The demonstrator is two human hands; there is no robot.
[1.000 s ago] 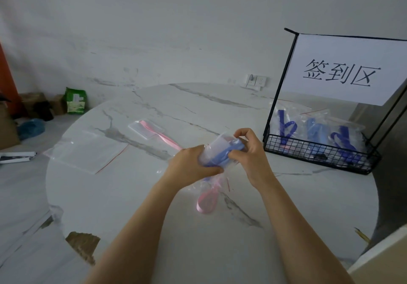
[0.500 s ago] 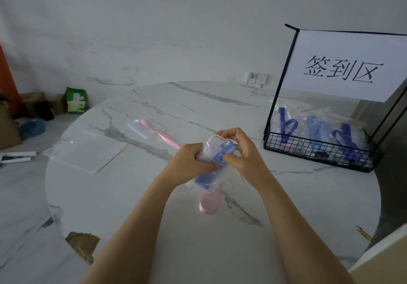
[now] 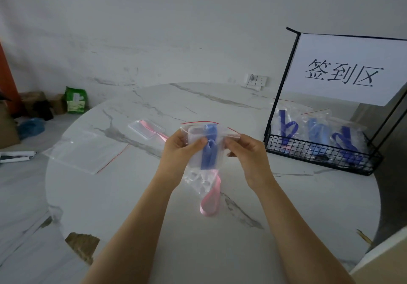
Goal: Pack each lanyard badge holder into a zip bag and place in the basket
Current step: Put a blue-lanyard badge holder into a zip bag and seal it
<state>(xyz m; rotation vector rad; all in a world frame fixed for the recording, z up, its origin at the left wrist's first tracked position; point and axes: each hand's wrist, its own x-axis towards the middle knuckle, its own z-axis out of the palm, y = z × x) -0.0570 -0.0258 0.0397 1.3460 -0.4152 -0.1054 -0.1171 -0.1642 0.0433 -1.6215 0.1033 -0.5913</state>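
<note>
Midway: bagged holders (image 3: 312,129) lay in wire basket (image 3: 319,155). Left hand (image 3: 176,151), right hand (image 3: 250,155): fingers (image 3: 233,145) clamped on zip bag (image 3: 199,173) (seemingly unsealed) holding blue lanyard badge holder (image 3: 210,149) above the surface (image 3: 132,195); pink lanyard badge holder (image 3: 152,129) lay unpacked.

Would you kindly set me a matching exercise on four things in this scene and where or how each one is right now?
Things:
1. held lanyard
2. pink lanyard
3. empty bag
4. basket

States:
A. flat on the left of the table
B. blue, inside the gripped bag
C. at the right, with packed bags in it
D. loose on the table, not bagged

Pairs: 1-B, 2-D, 3-A, 4-C
</note>
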